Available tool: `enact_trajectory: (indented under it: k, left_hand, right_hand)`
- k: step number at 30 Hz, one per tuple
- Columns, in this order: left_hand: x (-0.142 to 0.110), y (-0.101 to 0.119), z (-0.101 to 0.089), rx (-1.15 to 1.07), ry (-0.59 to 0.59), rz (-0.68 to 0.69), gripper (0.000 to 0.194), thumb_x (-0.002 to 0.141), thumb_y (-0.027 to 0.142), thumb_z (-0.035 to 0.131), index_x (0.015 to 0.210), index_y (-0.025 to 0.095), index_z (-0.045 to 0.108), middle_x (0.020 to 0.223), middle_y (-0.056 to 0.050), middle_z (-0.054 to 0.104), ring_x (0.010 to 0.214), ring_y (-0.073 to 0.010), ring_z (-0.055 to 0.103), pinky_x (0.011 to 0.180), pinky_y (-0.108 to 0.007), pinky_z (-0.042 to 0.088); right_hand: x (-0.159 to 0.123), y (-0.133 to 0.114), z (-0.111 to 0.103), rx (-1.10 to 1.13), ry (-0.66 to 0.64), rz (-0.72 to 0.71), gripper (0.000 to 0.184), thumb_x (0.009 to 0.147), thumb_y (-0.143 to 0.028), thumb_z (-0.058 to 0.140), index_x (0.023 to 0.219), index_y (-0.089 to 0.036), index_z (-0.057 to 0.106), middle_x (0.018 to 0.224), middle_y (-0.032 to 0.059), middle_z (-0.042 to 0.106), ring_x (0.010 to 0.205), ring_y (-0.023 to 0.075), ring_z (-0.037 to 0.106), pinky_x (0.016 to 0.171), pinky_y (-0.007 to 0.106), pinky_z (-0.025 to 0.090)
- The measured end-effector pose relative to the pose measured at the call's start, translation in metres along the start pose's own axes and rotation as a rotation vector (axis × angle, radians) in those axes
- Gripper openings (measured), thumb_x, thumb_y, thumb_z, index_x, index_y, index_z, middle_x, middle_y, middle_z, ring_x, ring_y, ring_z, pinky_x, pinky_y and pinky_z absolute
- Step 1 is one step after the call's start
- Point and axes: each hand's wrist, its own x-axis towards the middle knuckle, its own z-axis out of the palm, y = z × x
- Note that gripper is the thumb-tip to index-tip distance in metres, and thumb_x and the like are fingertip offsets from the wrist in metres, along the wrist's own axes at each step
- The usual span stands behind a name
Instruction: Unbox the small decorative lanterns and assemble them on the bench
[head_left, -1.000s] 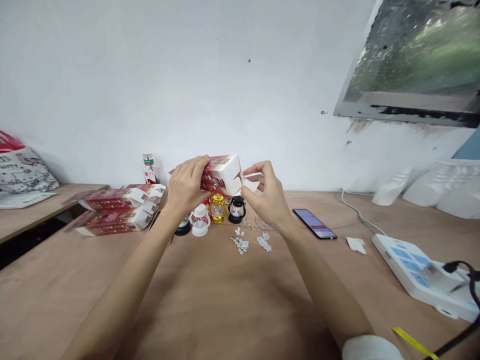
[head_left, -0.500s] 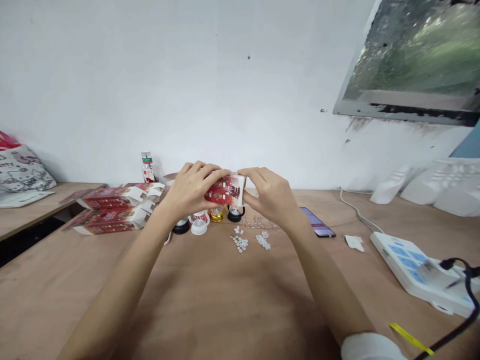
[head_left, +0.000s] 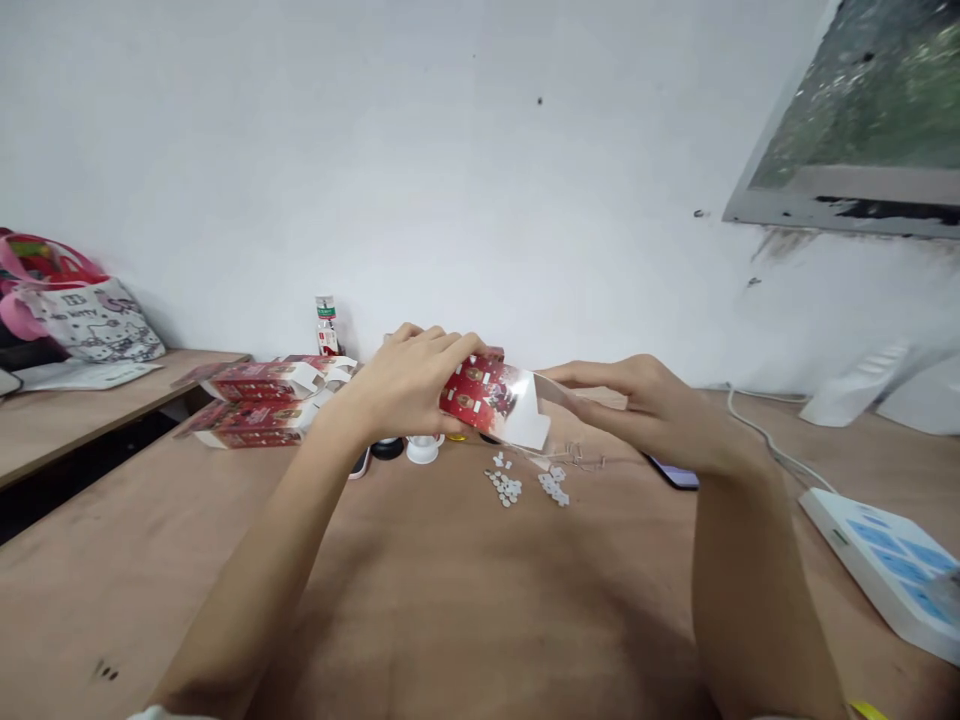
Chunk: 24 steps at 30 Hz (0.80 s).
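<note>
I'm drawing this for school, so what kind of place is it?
Maybe a small workshop: a box in the left hand, more boxes stacked on the table, and tiny white parts in piles.

The person has 2 bare hands, the left hand [head_left: 412, 385] and the right hand [head_left: 660, 415], both with slim, rather long fingers. The left forearm [head_left: 277, 550] and the right forearm [head_left: 757, 580] are bare too, narrower near the hand and wider below. At the left arm, a whitish sleeve edge [head_left: 169, 713] shows slightly.
</note>
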Motion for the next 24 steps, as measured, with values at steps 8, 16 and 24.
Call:
enact_trajectory:
  k: [8, 16, 24]
  left_hand:
    - [0.004, 0.001, 0.000, 0.122, 0.050, -0.133, 0.042, 0.070, 0.046, 0.065, 0.095, 0.017, 0.047, 0.089, -0.008, 0.060, 0.086, -0.0239, 0.056, 0.076, -0.034, 0.038]
    - [-0.021, -0.118, 0.012, 0.261, 0.181, -0.424, 0.062, 0.066, 0.028, 0.065, 0.118, 0.011, 0.038, 0.113, -0.016, 0.053, 0.107, -0.0327, 0.049, 0.091, -0.043, 0.038]
    - [-0.051, -0.193, 0.062, 0.262, 0.062, -0.991, 0.057, 0.079, 0.050, 0.052, 0.116, 0.008, 0.039, 0.111, -0.021, 0.055, 0.103, -0.0357, 0.053, 0.079, -0.042, 0.045]
  right_hand:
    - [0.007, -0.001, 0.011, 0.026, 0.107, -0.054, 0.035, 0.094, -0.030, 0.037, 0.125, -0.028, 0.052, 0.118, 0.0016, 0.063, 0.109, 0.0184, 0.059, 0.089, 0.032, 0.050]
    - [0.006, 0.012, 0.011, -0.182, 0.326, -0.008, 0.033, 0.092, -0.031, 0.040, 0.123, -0.024, 0.051, 0.119, 0.0062, 0.062, 0.104, 0.0205, 0.061, 0.087, 0.039, 0.051]
    - [0.010, 0.012, 0.016, -0.208, 0.281, -0.050, 0.032, 0.093, -0.025, 0.035, 0.121, -0.024, 0.051, 0.116, 0.0052, 0.063, 0.102, 0.0195, 0.061, 0.086, 0.039, 0.051]
